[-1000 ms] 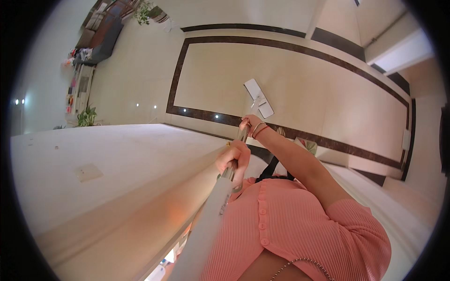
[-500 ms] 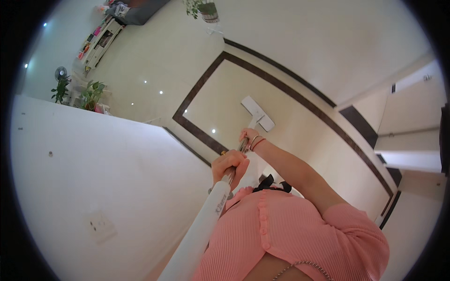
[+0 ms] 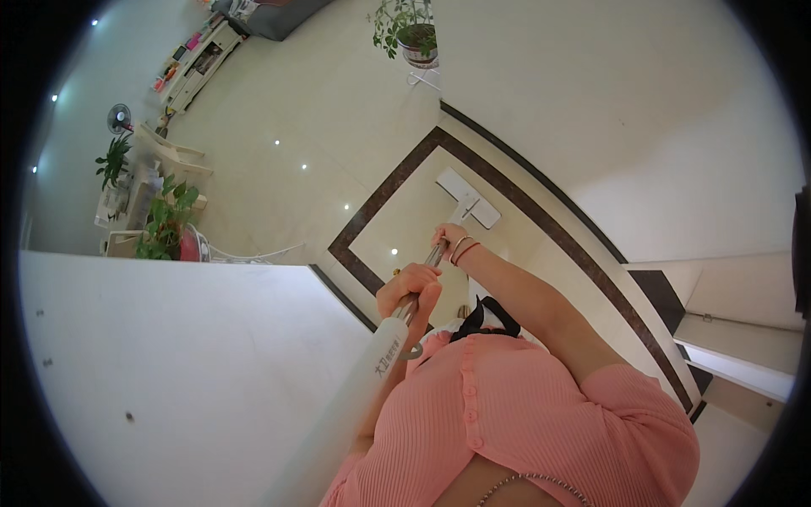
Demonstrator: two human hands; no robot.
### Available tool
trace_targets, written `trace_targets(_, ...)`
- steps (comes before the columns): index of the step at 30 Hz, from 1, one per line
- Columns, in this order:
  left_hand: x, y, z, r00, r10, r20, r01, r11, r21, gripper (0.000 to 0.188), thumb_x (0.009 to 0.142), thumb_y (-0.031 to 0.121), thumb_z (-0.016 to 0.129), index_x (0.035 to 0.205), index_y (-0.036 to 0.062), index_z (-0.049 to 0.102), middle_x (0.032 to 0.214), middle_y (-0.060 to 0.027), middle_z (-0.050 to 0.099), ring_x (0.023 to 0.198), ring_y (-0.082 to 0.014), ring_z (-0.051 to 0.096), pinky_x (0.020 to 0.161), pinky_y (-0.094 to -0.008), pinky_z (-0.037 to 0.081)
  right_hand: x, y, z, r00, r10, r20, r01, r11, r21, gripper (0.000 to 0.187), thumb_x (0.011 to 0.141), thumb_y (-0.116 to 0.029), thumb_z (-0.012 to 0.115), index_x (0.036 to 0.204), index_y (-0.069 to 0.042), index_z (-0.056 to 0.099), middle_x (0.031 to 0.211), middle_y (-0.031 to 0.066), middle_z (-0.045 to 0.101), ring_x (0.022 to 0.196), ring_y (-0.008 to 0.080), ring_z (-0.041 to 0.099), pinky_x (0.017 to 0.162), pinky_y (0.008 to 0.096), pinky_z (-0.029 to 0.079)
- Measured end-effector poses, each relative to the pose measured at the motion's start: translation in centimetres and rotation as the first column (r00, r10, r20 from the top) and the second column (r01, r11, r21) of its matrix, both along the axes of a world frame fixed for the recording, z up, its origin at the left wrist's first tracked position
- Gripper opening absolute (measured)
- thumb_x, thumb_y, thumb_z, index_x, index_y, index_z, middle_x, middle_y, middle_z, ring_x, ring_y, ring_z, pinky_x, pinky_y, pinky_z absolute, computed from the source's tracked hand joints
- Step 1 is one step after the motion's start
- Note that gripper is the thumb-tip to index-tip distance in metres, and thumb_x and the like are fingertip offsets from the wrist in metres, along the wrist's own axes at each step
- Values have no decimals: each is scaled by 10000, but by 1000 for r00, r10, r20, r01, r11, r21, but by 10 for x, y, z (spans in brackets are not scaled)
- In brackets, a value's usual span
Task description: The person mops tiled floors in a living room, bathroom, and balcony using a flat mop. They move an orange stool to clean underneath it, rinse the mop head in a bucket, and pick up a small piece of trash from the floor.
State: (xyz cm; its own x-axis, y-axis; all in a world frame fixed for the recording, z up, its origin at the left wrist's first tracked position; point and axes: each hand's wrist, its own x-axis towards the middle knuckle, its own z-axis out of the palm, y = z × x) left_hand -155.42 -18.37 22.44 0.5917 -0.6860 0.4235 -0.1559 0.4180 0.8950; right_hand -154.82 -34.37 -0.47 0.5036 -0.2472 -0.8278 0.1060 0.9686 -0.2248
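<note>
A flat mop slants away from me, its wide white handle sleeve [image 3: 345, 414] rising close to the camera at the lower left. My left hand [image 3: 410, 289] is wrapped round the silver pole just beyond that sleeve. Farther along the pole, my right hand [image 3: 450, 240] grips it too, with bracelets on the wrist. Beyond that hand the rectangular white mop head [image 3: 468, 199] lies on the pale, glossy floor. It sits inside a dark brown border strip [image 3: 384, 193], near the strip's far corner.
White walls flank me at the left [image 3: 186, 355] and right [image 3: 608, 110], with dark skirting. A potted plant [image 3: 418, 46] stands past the right wall's corner. At the far left are leafy plants [image 3: 169, 224], a fan [image 3: 119, 118], a chair and a low white cabinet [image 3: 198, 68].
My viewpoint has moved forward: the border corner and potted plant appear lower and nearer, and more of the left room shows. The mop head is nearer the border's far corner. Both hands keep their grip.
</note>
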Motion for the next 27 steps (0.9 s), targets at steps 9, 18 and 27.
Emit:
trace_targets(9,155,-118,17,996,83,20,-83,996,14,253,932,129,602,725,23,502,661,-72,553,643,-198,539,796,-443,507,172,-128,-6,982,188,15,-187,982,-33,176,798,-14,521,644,-65,454,536,77,465,426,183,434,422,283,403)
trace_targets(18,311,-173,21,934,353,49,-352,935,-34,212,933,118,597,766,40,492,665,-71,547,647,-202,534,797,-446,498,369,-164,14,993,80,89,-102,957,273,152,833,36,463,749,-57,377,596,44,403,443,146,387,440,268,417)
trace_targets(27,549,-247,17,961,275,20,-273,960,-56,271,935,115,597,721,72,436,605,-21,465,580,-152,447,677,-371,450,601,-233,13,990,-12,139,-29,955,294,126,876,9,480,857,-57,375,601,30,428,453,139,431,429,262,459)
